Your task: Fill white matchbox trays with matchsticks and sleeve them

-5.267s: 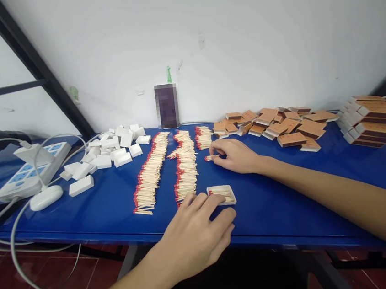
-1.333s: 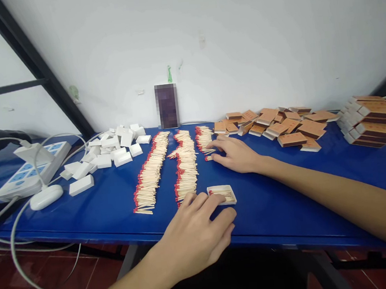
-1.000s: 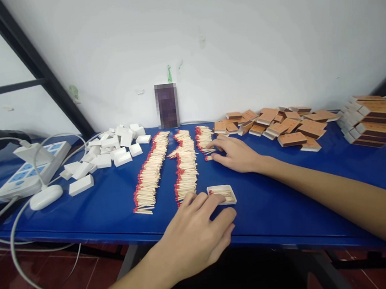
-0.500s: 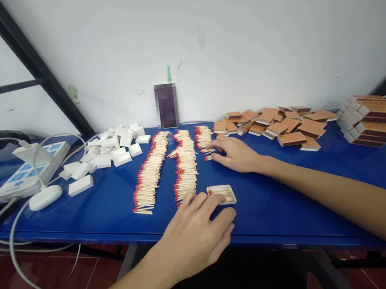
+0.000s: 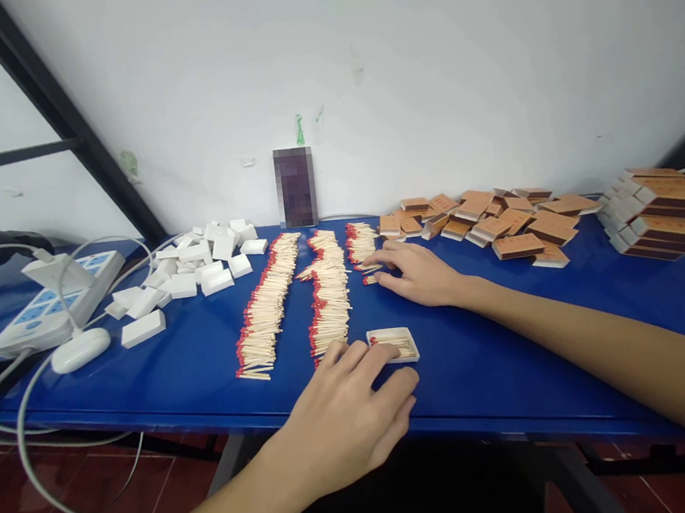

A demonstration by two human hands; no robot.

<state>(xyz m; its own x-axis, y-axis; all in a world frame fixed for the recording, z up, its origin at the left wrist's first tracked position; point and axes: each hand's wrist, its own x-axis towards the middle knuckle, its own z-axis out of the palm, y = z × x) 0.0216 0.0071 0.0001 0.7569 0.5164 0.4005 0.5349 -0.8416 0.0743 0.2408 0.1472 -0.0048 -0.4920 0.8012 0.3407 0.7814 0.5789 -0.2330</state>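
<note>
My left hand rests at the table's front edge with its fingers bent and spread. Its index finger reaches the near side of a small white matchbox tray that holds some red-headed matches. Farther back, my right hand touches the near end of the short right row of matches, thumb and index finger apart around a few of them. Two longer rows lie to the left: a middle row of matches, its near end partly hidden by my left hand, and a left row of matches.
White empty trays lie heaped at the back left, beside a power strip and cables. Brown matchbox sleeves spread along the back right. Stacked matchboxes stand at the far right of the blue table. A pixelated dark rectangle leans against the wall.
</note>
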